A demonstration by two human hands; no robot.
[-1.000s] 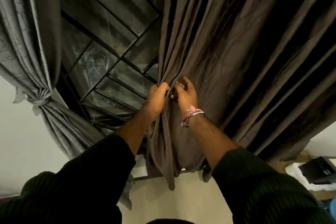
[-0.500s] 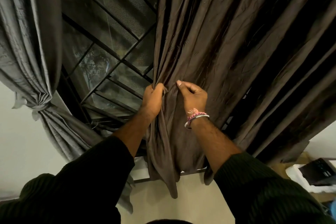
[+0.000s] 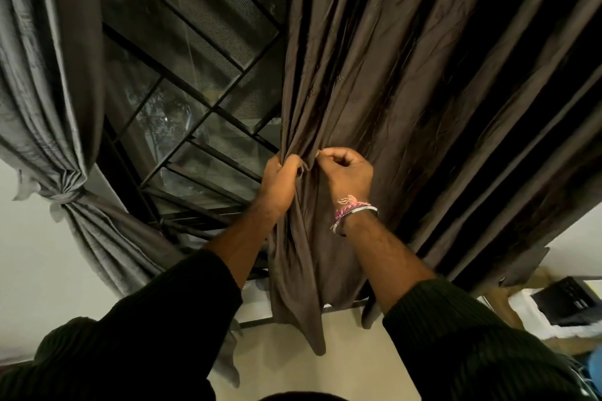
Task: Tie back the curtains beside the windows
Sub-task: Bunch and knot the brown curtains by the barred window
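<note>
A dark brown curtain [image 3: 407, 81] hangs loose over the right half of the window. My left hand [image 3: 280, 179] grips its gathered left edge, fingers curled round the folds. Just to the right, my right hand [image 3: 347, 172] pinches a fold of the same curtain between thumb and curled fingers; bracelets sit on that wrist. Below the hands the curtain's lower end hangs in a bunch. At the far left a grey curtain [image 3: 49, 81] is tied back with a knot [image 3: 66, 197] of grey fabric.
The window [image 3: 192, 85] with dark metal grille bars shows between the two curtains. A pale wall [image 3: 35, 270] lies below and to the left. At the lower right stands a dark box [image 3: 568, 303] on white material.
Both hands have stayed on the brown curtain's left edge. My right hand has curled tighter and gathered another fold toward the left hand.
</note>
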